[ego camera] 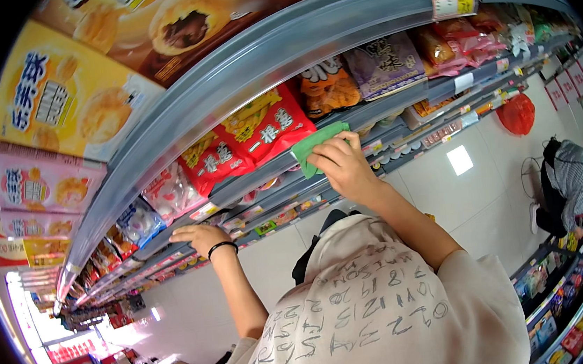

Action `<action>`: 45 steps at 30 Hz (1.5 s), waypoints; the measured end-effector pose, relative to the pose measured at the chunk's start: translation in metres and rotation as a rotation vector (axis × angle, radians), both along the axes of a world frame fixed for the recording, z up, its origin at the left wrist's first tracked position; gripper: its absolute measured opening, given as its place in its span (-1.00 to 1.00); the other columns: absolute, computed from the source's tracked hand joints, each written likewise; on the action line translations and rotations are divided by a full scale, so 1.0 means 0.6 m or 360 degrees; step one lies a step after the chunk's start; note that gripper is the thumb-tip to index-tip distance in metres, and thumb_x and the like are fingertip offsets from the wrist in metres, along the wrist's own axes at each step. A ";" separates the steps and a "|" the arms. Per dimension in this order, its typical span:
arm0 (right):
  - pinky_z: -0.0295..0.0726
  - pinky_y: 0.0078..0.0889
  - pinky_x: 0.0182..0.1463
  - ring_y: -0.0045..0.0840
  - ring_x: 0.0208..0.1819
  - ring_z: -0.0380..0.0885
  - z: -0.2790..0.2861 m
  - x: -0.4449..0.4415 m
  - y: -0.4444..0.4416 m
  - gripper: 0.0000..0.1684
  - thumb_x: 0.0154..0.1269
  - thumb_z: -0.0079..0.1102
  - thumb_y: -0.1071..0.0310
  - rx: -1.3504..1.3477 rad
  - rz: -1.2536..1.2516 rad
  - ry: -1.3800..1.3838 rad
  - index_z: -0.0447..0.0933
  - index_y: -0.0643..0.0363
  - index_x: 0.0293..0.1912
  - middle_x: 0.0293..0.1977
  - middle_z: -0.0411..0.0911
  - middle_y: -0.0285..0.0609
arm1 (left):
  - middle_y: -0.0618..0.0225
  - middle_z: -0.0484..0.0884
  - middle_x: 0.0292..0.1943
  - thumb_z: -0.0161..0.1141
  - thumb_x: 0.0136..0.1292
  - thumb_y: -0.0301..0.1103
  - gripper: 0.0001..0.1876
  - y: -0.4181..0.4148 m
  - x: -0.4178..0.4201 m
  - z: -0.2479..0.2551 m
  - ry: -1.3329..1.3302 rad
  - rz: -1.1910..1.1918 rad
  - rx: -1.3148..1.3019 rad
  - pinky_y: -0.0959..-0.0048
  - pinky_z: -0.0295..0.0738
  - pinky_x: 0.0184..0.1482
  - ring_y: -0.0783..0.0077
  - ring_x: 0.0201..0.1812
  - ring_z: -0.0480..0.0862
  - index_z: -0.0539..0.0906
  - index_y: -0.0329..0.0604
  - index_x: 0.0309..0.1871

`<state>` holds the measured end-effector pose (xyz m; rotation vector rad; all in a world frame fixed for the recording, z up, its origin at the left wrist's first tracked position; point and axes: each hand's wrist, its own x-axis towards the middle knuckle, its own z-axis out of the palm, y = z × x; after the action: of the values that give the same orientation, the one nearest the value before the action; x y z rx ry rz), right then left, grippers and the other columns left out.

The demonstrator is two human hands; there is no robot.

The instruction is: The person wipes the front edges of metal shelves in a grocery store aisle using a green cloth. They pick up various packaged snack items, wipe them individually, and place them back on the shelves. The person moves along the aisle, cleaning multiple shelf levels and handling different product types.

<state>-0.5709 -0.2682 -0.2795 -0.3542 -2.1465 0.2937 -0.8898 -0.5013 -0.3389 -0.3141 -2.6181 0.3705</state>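
My right hand (pixel 345 163) grips a folded green cloth (pixel 319 145) against the front edge of a grey store shelf (pixel 269 169). Just behind the cloth lie red snack bags (pixel 271 131), with an orange snack bag (pixel 329 86) and a purple snack bag (pixel 385 62) to their right. Farther left along the same shelf, my left hand (pixel 203 239) is at the front edge with fingers extended, holding nothing. It wears a black band at the wrist. Pink candy bags (pixel 173 188) and a blue-and-white bag (pixel 140 221) are nearest to it.
Overhead, a curved upper shelf edge (pixel 278 46) carries boxed snacks (pixel 72 92). Lower tiers hold more packets (pixel 284 217). On the tiled floor (pixel 461 192) to the right lies a red plastic bag (pixel 516 114). Another person (pixel 575 175) bends by the opposite shelves (pixel 566 297).
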 end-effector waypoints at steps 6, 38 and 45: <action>0.32 0.03 0.30 -0.23 0.08 0.51 -0.018 0.073 0.053 -0.53 0.08 0.20 0.60 -0.0086 -0.0544 0.0175 0.61 0.14 0.05 -0.03 0.56 -0.12 | -0.65 0.14 0.49 0.08 0.46 -0.26 -0.25 0.041 0.052 0.079 -0.0421 0.0130 -0.0647 -0.15 0.35 0.41 -0.39 0.42 0.46 0.15 -0.80 0.48; 0.56 -0.39 0.15 -0.38 0.05 0.59 -0.021 0.131 0.107 -0.43 0.22 0.24 0.64 -0.0870 -0.1139 0.1005 0.68 0.15 0.23 0.02 0.55 -0.12 | -0.52 0.29 0.47 -0.11 0.58 -0.23 -0.42 0.058 0.065 0.102 -0.0425 0.0136 -0.1458 -0.31 0.25 0.44 -0.58 0.47 0.29 0.43 -0.61 0.43; 0.56 -0.32 0.18 -0.29 0.09 0.58 -0.027 0.107 0.083 -0.44 0.21 0.25 0.64 -0.0849 -0.1020 0.0917 0.69 0.14 0.22 0.03 0.57 -0.06 | -0.43 0.35 0.46 -0.06 0.57 -0.15 -0.41 0.067 0.076 0.112 -0.0417 0.0120 -0.1578 -0.56 0.17 0.35 -0.51 0.46 0.35 0.46 -0.47 0.45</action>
<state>-0.5064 -0.2181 -0.2959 -1.0870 -1.2800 0.5162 -0.8442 -0.4613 -0.2719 -0.6014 -2.4744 1.7437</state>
